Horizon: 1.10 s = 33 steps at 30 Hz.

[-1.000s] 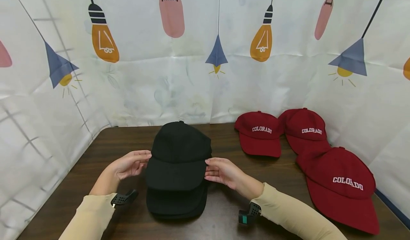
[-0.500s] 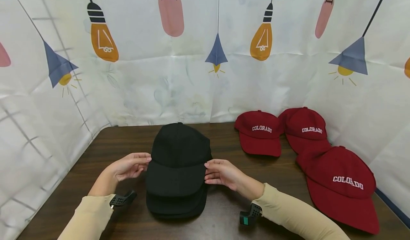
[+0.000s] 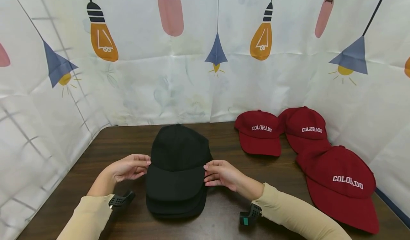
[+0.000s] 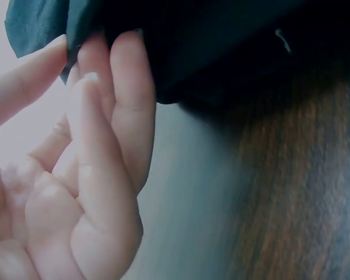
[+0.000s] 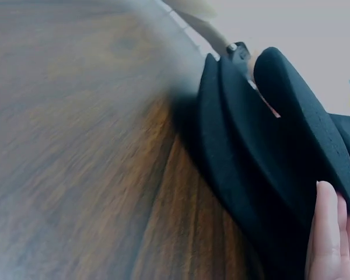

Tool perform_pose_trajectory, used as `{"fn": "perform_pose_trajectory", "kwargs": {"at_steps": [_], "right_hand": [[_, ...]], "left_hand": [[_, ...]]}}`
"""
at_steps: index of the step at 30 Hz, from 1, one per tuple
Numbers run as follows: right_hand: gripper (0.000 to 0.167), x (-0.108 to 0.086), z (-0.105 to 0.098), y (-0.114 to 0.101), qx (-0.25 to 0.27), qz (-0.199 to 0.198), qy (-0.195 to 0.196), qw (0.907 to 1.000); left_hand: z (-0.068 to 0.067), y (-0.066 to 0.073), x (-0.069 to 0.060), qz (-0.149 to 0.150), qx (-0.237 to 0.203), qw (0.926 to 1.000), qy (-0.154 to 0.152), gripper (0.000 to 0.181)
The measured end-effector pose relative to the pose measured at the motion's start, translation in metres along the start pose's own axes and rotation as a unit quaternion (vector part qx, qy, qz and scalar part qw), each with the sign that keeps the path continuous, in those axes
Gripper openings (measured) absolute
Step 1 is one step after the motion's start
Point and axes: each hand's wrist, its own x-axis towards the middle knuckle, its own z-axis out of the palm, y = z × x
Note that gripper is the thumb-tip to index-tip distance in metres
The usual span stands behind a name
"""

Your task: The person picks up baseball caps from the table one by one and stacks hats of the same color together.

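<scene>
A stack of black caps stands on the dark wooden table, brims toward me. Its top cap (image 3: 179, 149) has its brim a little above the lower brims (image 3: 176, 209). At the left edge of that cap my left hand (image 3: 129, 167) pinches the fabric between thumb and fingers. My right hand (image 3: 222, 176) pinches the right edge where brim meets crown. The right wrist view shows the top brim (image 5: 303, 105) apart from two brims beneath it. In the left wrist view, fingertips (image 4: 128, 46) touch the black cloth (image 4: 186, 41).
Three red caps lettered COLORADO lie to the right: a back one (image 3: 259, 133), another beside it (image 3: 305, 129), and a nearer one (image 3: 341, 186). The wooden table (image 3: 118, 140) meets a white printed curtain (image 3: 192, 90) at the back and sides.
Both hands have moved slightly down with the top black cap. Its brim now sits lower over the brims beneath. The red caps have stayed put.
</scene>
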Motion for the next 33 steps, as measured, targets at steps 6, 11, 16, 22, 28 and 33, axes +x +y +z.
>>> {"fn": "perform_pose_trajectory", "kwargs": {"at_steps": [6, 11, 16, 22, 28, 33], "right_hand": [[0.008, 0.0009, -0.0009, 0.0026, -0.014, 0.001, -0.001, 0.9999], [0.007, 0.0011, -0.0017, 0.0035, -0.023, 0.004, -0.003, 0.9997], [0.006, 0.0018, -0.0024, 0.0027, -0.035, 0.005, -0.006, 0.9994], [0.008, 0.0044, -0.0040, 0.0020, -0.050, 0.008, -0.007, 0.9987], [0.010, 0.0061, -0.0052, 0.0030, -0.065, 0.006, -0.006, 0.9979], [0.008, 0.0067, -0.0059, 0.0028, -0.068, 0.008, -0.006, 0.9976]], "left_hand": [[0.0002, -0.0015, -0.0024, -0.013, 0.041, 0.9991, 0.005, 0.019], [0.0011, -0.0028, -0.0022, -0.022, 0.065, 0.9975, 0.014, 0.013], [0.0017, -0.0034, -0.0023, -0.035, 0.085, 0.9954, 0.026, 0.010], [0.0031, -0.0036, -0.0028, -0.046, 0.096, 0.9939, 0.029, 0.009], [0.0041, -0.0046, -0.0021, -0.061, 0.107, 0.9919, 0.033, 0.007], [0.0039, -0.0031, -0.0011, -0.059, 0.110, 0.9918, 0.027, 0.007]]}}
